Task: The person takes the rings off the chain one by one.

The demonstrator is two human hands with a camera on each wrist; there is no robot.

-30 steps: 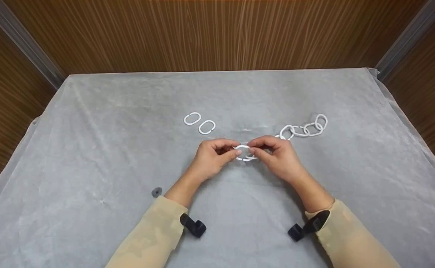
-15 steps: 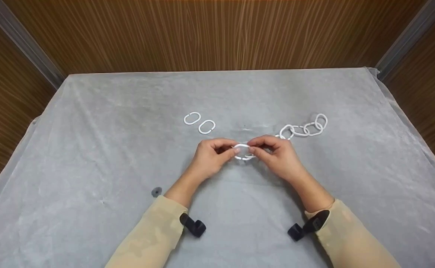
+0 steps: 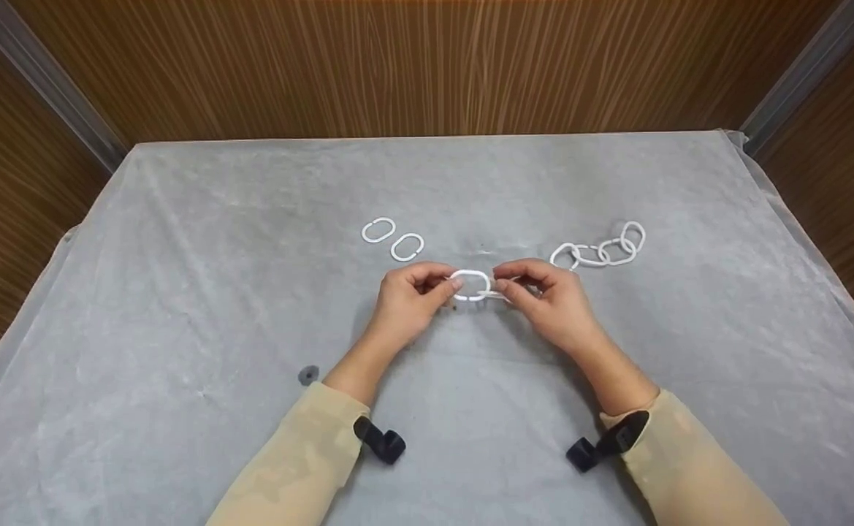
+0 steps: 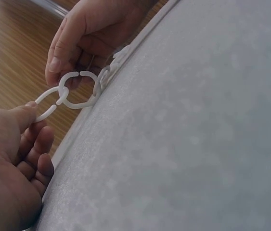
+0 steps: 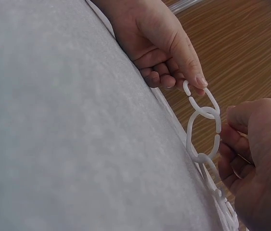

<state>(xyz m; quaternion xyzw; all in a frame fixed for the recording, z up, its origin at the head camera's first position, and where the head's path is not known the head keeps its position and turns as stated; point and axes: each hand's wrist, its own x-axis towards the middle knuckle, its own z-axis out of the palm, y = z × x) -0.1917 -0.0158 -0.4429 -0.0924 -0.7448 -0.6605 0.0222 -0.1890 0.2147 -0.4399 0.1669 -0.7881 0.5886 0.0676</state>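
Near the middle of the cloth, my left hand pinches a white oval chain link between thumb and fingers. Through its far side loops a second chain link, and in the wrist views both show a small gap in their rims. My right hand is right beside the second link; its thumb and forefinger stand slightly apart, and the link's rim shows uncovered in the right wrist view. Beyond that hand the joined white chain runs right along the cloth, partly hidden by the fingers.
Two loose white links lie left of centre, beyond my left hand. A small dark round patch is beside my left sleeve. Grey cloth covers the table, with wood-grain panels at the back and sides.
The left hand has drawn the end link slightly left and up. The right thumb and forefinger have come off that link and stand apart; more of the joint between the two links shows.
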